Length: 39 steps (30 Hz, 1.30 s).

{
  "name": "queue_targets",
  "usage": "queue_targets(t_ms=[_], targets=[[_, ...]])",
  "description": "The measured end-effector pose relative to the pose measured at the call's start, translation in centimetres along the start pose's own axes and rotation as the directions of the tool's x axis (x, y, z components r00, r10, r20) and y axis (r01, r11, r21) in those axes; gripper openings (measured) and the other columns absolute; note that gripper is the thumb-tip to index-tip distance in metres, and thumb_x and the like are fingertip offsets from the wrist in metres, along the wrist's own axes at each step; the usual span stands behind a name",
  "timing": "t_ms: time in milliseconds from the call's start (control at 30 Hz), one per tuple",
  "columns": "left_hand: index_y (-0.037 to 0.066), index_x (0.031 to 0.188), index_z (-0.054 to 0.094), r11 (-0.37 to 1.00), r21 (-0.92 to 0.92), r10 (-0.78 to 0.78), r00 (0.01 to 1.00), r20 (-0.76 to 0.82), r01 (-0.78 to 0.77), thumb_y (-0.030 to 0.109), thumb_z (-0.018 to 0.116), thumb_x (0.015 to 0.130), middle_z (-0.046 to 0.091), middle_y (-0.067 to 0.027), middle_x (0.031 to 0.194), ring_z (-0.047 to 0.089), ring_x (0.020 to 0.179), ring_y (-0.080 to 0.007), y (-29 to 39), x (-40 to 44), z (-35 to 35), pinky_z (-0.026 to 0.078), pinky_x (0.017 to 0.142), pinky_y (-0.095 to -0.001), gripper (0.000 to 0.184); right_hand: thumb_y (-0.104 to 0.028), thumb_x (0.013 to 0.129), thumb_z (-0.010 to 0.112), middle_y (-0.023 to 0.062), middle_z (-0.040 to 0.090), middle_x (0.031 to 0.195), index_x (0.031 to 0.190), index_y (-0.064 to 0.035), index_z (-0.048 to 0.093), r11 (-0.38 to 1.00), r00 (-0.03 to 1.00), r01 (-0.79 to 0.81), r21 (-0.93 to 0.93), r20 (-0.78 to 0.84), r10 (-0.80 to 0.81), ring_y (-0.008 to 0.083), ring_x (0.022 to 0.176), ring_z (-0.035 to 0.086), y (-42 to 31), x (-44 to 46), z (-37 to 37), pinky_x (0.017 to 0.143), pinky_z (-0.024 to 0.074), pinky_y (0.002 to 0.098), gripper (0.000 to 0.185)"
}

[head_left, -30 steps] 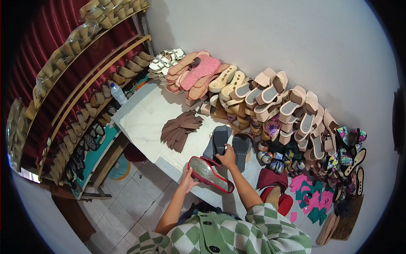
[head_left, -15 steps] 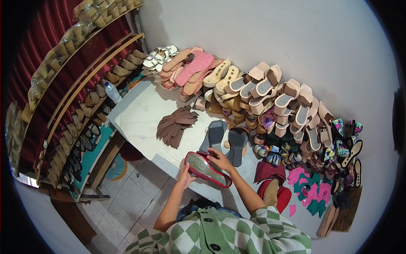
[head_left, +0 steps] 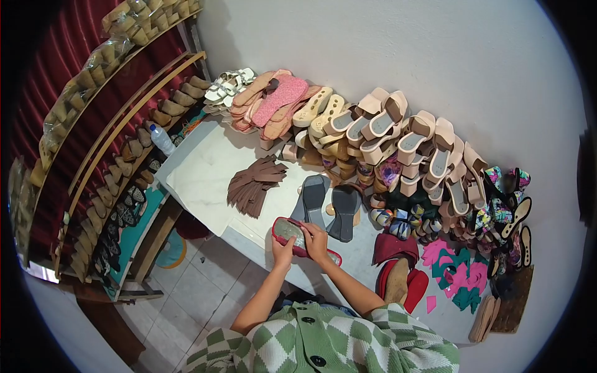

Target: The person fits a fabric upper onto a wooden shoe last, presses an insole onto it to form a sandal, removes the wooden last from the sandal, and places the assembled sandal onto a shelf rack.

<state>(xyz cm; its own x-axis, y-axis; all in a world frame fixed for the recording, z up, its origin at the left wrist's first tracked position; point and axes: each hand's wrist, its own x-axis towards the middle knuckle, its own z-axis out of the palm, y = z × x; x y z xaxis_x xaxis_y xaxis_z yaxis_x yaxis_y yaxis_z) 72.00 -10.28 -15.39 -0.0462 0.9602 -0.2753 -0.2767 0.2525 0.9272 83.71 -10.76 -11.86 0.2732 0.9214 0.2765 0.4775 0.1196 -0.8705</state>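
A red-edged shoe sole (head_left: 285, 229) with a grey, glossy-looking face is held up at the table's front edge. My left hand (head_left: 283, 251) grips its near left side, fingers wrapped below and thumb on the face. My right hand (head_left: 315, 242) is closed on the sole's middle, covering much of it; a strip of red edging runs by the fingers. The sole's far right end (head_left: 336, 256) shows beyond my right wrist. Just behind the hands lie two dark shoe soles (head_left: 314, 198). Left of them is a pile of brown strips (head_left: 256, 183).
Beige heeled sandals (head_left: 410, 140) are stacked along the wall, with pink insoles (head_left: 281, 99) to their left. A shoe last (head_left: 393, 281) lies among red pieces at right, near pink and green scraps (head_left: 460, 273). A bottle (head_left: 162, 138) stands by the shelf of lasts (head_left: 121, 165).
My left hand has moved up and right, further onto the sole. My right hand has shifted down onto it, and the sole has turned, showing less of its face.
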Motion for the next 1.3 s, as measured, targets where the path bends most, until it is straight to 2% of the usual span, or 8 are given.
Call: queue_targets(t_ms=[167,267,367,467,567,800,1033,1300], targets=[[0.008,0.125,0.035,0.996,0.055,0.075,0.996,-0.040,-0.073,0.000,0.062,0.077,0.048,-0.0090,0.114,0.050,0.104,-0.0196,-0.6,-0.3,0.1,0.048,0.080,-0.0298,0.055,-0.007,0.081,0.058,0.0163,0.063,0.092,0.096,0.0000,0.064,0.990,0.990,0.143,-0.017,0.001,-0.143,0.0318,0.082,0.060,0.6,-0.4,0.0,0.071,0.0479,0.0358,0.018],[0.003,0.126,0.032,0.999,0.026,0.026,0.998,-0.055,-0.025,0.003,0.065,0.075,0.048,-0.0114,0.116,0.049,0.105,-0.0201,-0.2,-0.5,0.1,0.041,0.087,-0.0292,0.060,-0.005,0.081,0.057,0.0165,0.063,0.091,0.097,0.0010,0.063,0.976,0.977,0.208,-0.061,0.063,-0.204,0.0310,0.082,0.061,0.4,-0.2,-0.2,0.073,0.0485,0.0346,0.018],[0.005,0.128,0.029,1.000,-0.024,-0.014,0.999,-0.048,0.013,0.002,0.064,0.076,0.045,-0.0115,0.118,0.048,0.108,-0.0211,-0.5,-0.5,-0.3,0.042,0.088,-0.0308,0.062,-0.006,0.082,0.056,0.0168,0.061,0.100,0.103,-0.0001,0.061,0.980,0.972,0.186,-0.073,0.163,-0.172,0.0308,0.093,0.059,0.7,-0.2,-0.2,0.080,0.0471,0.0353,0.022],[0.008,0.128,0.028,0.988,-0.117,-0.111,0.993,-0.046,0.105,0.003,0.063,0.077,0.045,-0.0113,0.119,0.049,0.107,-0.0215,-0.1,-0.2,-0.7,0.045,0.086,-0.0320,0.062,-0.009,0.083,0.056,0.0162,0.056,0.113,0.107,-0.0013,0.060,0.947,0.927,0.316,-0.064,0.235,-0.293,0.0304,0.107,0.053,-0.8,-1.0,-0.9,0.088,0.0436,0.0348,0.025],[0.009,0.128,0.028,0.972,-0.164,-0.167,0.986,0.012,0.167,0.004,0.064,0.078,0.045,-0.0111,0.118,0.049,0.106,-0.0215,1.5,-0.9,-1.0,0.047,0.082,-0.0322,0.062,-0.011,0.086,0.051,0.0157,0.048,0.126,0.115,-0.0020,0.055,0.970,0.914,0.225,-0.092,0.364,-0.177,0.0324,0.119,0.042,-0.6,-2.2,-0.7,0.097,0.0365,0.0362,0.030],[0.008,0.124,0.035,0.993,-0.030,-0.114,0.987,0.118,0.118,0.000,0.062,0.077,0.049,-0.0089,0.113,0.052,0.101,-0.0189,1.6,-0.4,-0.8,0.050,0.078,-0.0311,0.055,-0.007,0.084,0.038,0.0201,0.031,0.138,0.137,0.0018,0.020,0.956,0.862,0.282,-0.087,0.461,-0.212,0.0360,0.129,0.026,-1.5,-3.0,-4.1,0.106,0.0198,0.0433,0.056],[0.004,0.123,0.038,0.984,0.157,-0.128,0.957,0.259,0.089,-0.001,0.066,0.073,0.051,-0.0095,0.113,0.051,0.103,-0.0187,2.3,1.3,-1.5,0.046,0.085,-0.0320,0.057,-0.004,0.083,0.041,0.0125,0.043,0.132,0.134,0.0003,0.022,0.990,0.908,0.124,0.075,0.395,-0.143,0.0342,0.122,0.038,-1.2,-2.7,-5.4,0.102,0.0291,0.0388,0.054],[0.004,0.120,0.041,0.979,-0.049,-0.172,0.926,0.337,0.200,-0.002,0.066,0.073,0.053,-0.0077,0.110,0.052,0.101,-0.0166,2.2,1.7,-1.3,0.044,0.085,-0.0295,0.054,0.000,0.082,0.056,0.0158,0.057,0.114,0.121,-0.0007,0.037,0.955,0.975,-0.076,0.287,0.222,0.011,0.0226,0.106,0.055,0.3,-3.3,-4.8,0.087,0.0454,0.0318,0.044]])
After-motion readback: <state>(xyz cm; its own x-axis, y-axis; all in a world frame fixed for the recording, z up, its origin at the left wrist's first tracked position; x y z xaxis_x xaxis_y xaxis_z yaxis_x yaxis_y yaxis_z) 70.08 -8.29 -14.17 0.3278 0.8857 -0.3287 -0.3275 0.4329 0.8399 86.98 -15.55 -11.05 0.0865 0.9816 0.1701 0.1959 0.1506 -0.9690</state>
